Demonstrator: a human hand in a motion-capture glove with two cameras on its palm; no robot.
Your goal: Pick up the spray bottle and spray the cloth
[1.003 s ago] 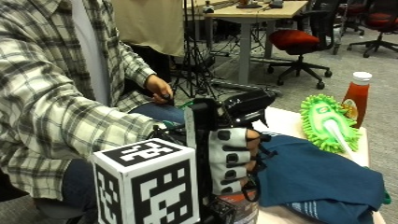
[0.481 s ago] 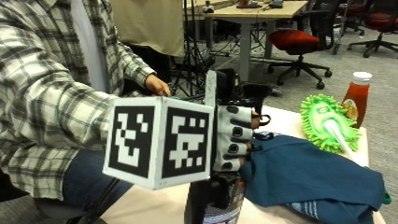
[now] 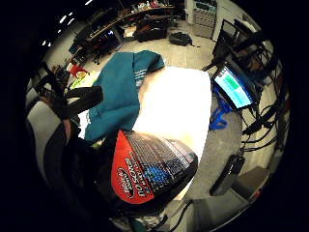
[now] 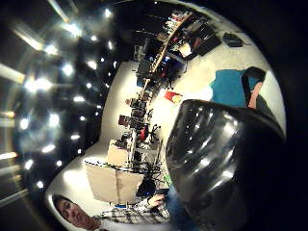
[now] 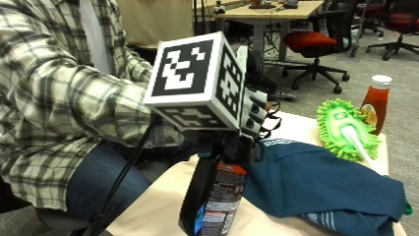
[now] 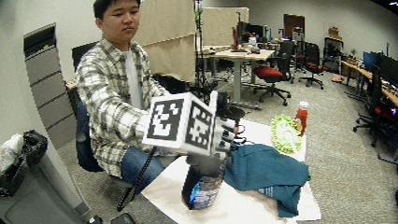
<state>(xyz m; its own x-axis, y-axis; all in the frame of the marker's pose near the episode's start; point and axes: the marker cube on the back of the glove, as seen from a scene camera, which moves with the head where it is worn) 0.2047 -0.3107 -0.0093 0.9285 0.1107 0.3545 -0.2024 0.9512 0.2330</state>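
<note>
Since a moment ago, you have lifted your right hand [image 5: 252,110] higher, and the spray bottle [image 5: 213,199] it grips by the neck now hangs upright over the worktop's [image 5: 164,206] near edge. To its right the teal cloth [image 5: 314,182] lies crumpled, with the green duster [image 5: 347,130] and ketchup bottle [image 5: 374,101] beyond.

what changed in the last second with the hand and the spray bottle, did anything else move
The gloved right hand has lifted the black spray bottle up off the table, keeping hold of its top. The outside camera's framing also shifted. The teal cloth, green duster and ketchup bottle lie where they were.
</note>
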